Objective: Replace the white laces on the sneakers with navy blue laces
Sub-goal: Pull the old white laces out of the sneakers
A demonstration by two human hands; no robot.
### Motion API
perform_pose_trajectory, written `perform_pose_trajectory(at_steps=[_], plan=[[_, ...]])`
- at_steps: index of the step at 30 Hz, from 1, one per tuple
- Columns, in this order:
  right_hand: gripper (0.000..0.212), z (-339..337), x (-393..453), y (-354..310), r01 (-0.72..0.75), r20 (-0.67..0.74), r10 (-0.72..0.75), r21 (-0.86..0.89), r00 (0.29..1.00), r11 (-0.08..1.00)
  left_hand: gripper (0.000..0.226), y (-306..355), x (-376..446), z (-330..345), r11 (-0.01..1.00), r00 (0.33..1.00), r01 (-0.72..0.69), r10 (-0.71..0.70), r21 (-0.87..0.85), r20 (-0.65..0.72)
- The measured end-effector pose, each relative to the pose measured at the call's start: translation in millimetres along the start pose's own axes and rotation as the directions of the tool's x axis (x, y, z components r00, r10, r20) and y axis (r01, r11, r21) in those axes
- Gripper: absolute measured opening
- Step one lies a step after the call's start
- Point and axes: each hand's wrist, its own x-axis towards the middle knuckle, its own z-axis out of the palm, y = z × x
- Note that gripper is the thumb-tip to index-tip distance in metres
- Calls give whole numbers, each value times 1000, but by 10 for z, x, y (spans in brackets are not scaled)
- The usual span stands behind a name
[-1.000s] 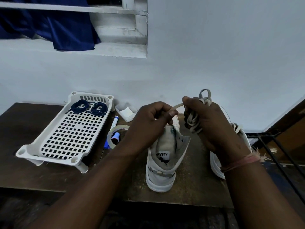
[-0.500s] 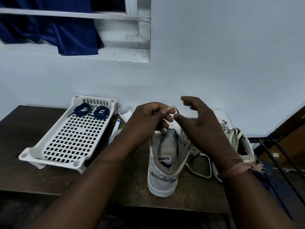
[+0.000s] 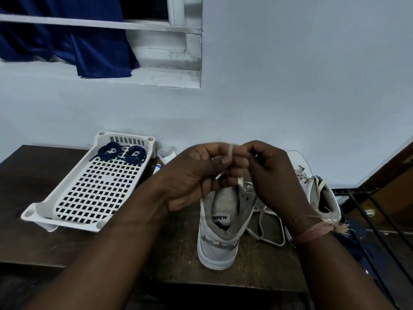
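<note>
Both hands meet directly above the near sneaker, which serves as the reference point throughout. Left hand: fingers curled, pinching a strand of the white lace at its fingertips. Right hand: fingers curled toward the same strand; contact appears likely, but motion blur at the meeting point prevents confirmation.

Change noted: one second ago the right hand gripped a wound bundle of white lace. Half a second ago that hand was spread and the bundle had dropped. Loose lace now lies in loops on the table just right of the near sneaker, between it and the second sneaker. The right hand has since come back in to the strand held by the left.

Assessment: the near sneaker's eyelets look bare, so removal of its white lace is judged essentially finished; the hands seem to be gathering or tidying the freed end. The second sneaker, to the right and behind, looks still laced in white.

Navy blue laces sit coiled at the far end of the white perforated tray, well left of the near sneaker, untouched. Relacing has not begun.
</note>
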Motion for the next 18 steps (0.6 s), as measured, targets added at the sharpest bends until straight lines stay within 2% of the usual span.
perform_pose_trajectory(at_steps=[4, 7, 11, 14, 16, 18], plan=[[19, 59, -14, -1, 47, 90, -35, -126, 995, 991, 31, 6, 75, -33, 950, 967, -211, 169, -231, -191], [16, 156, -61, -20, 106, 229, -52, -226, 972, 968, 34, -21, 130, -94, 919, 927, -292, 204, -264, -314], [17, 133, -69, -38, 177, 264, -89, -329, 960, 928, 41, -57, 140, -179, 966, 879, -258, 239, 11, -414], [16, 51, -58, -64, 248, 297, -146, -346, 944, 905, 45, -99, 129, -189, 947, 859, -188, 288, 262, -424], [14, 21, -48, -94, 304, 290, -206, -349, 935, 887, 45, -114, 126, -174, 913, 859, -154, 313, 379, -405], [14, -20, -26, -115, 341, 213, -277, -390, 937, 855, 39, -119, 116, -131, 866, 882, -150, 336, 477, -331]])
